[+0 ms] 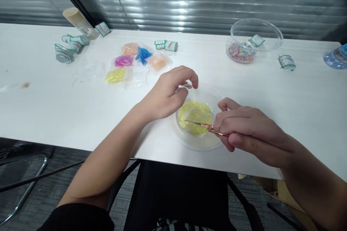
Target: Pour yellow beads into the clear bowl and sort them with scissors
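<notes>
A clear plastic bowl with short yellow cut pieces in its bottom stands before me. Over its far left side, my left hand has its fingers bent around a thin clear piece, whose exact kind I cannot make out. My right hand, at the bowl's right side, grips small rose-gold scissors by the handles. Their narrow metal tips point left over the yellow pieces, and the blades look nearly closed.
Small bags hold yellow, magenta, blue and orange material. Behind, a second clear bowl contains multicoloured bits. Patterned rolls, a tipped clear container and a bottle are also on the white table.
</notes>
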`<state>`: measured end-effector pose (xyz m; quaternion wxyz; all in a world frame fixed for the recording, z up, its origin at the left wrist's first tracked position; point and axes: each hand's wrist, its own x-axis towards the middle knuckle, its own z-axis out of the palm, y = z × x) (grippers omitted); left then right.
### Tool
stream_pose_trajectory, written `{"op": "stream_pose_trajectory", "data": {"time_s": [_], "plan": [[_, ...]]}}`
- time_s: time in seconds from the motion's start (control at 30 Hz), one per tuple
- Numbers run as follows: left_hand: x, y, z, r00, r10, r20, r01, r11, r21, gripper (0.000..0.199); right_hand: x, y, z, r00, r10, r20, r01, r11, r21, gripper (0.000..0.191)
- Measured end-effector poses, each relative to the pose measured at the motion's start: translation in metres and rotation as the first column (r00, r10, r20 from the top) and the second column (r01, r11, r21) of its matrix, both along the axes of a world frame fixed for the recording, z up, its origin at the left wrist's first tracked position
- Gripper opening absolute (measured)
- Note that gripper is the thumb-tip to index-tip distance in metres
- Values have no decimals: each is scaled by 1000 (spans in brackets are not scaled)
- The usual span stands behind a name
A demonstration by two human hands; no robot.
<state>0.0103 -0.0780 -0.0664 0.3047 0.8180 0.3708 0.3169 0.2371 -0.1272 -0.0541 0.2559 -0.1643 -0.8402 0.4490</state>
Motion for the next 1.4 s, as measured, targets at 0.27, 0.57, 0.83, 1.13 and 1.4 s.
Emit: {"op": "stream_pose_trajectory", "data": {"time_s": [0.27, 0.57, 0.83, 1.13, 1.4], "plan": [[3, 0, -5, 993, 18, 114, -7, 995, -103, 29, -1, -6, 1, 999, 8, 43, -6, 999, -44, 28], [3, 0, -4, 986, 18, 164, 14, 981, -192, 29, -4, -8, -2, 991, -131, 9, 131, 991, -8, 23], [3, 1, -2, 980, 52, 194, -8, 976, -219, 26, -4, -7, -4, 948, -316, -31, 317, 948, 25, 19], [2, 2, 0, 971, 73, 226, -21, 975, -222, 24, -4, -8, -2, 901, -428, -67, 428, 904, -7, 20], [1, 2, 2, 963, 91, 255, -36, 977, -209, 23, -1, -8, -2, 865, -492, -96, 494, 870, -12, 19]]}}
